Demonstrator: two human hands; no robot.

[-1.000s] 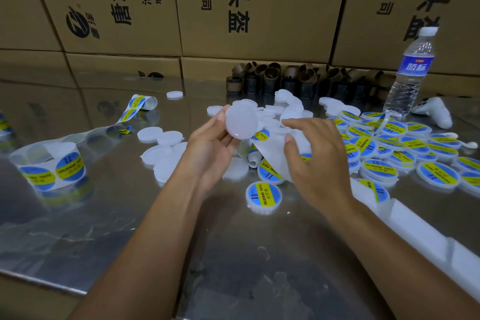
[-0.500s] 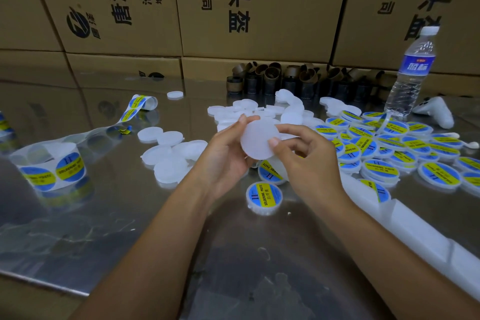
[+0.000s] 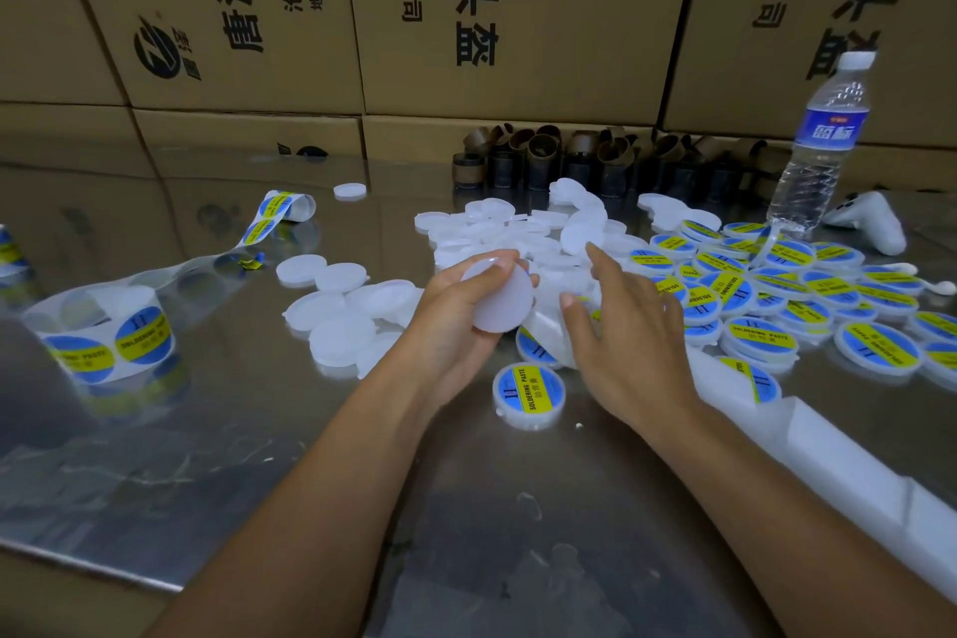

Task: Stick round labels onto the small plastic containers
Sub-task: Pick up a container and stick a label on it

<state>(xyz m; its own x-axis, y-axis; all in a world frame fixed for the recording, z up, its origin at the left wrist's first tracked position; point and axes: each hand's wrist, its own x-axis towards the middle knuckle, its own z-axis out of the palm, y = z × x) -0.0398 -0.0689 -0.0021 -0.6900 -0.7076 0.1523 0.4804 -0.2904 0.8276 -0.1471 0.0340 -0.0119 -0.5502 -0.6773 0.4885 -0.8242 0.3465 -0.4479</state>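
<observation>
Container [image 3: 505, 295], unlabelled, being held at centre of frame

Left hand [image 3: 450, 326] is gripping the round white plastic container, fingers curling behind it and thumb lying along its upper edge. The blank flat face is tilting toward the camera, and the container is being held above the metal table [image 3: 259, 456].

Right hand [image 3: 632, 337] is hovering just right of the container with fingers spreading, nearly straight; nothing is showing in its grasp. It is passing over a white backing strip [image 3: 854, 471] that is running off toward the lower right of the frame.

One labelled container [image 3: 529, 394], blue and yellow, reading "SOLDERING PASTE", is lying flat on the table just below the two hands.

Unlabelled containers [image 3: 352, 311] are lying in a loose pile left of centre, with more heaping up behind the hands. Labelled containers [image 3: 808, 295] are crowding the right side of the frame.

Label roll [image 3: 103, 337] is standing at the left edge, its liner trailing toward a loose strip of labels [image 3: 269, 218] in the upper left.

Water bottle [image 3: 823, 140] is standing upright at upper right, a white controller [image 3: 870, 223] lying beside it. Brown cardboard cores [image 3: 544, 161] are lining the foot of the cardboard boxes [image 3: 518, 16] across the top.
</observation>
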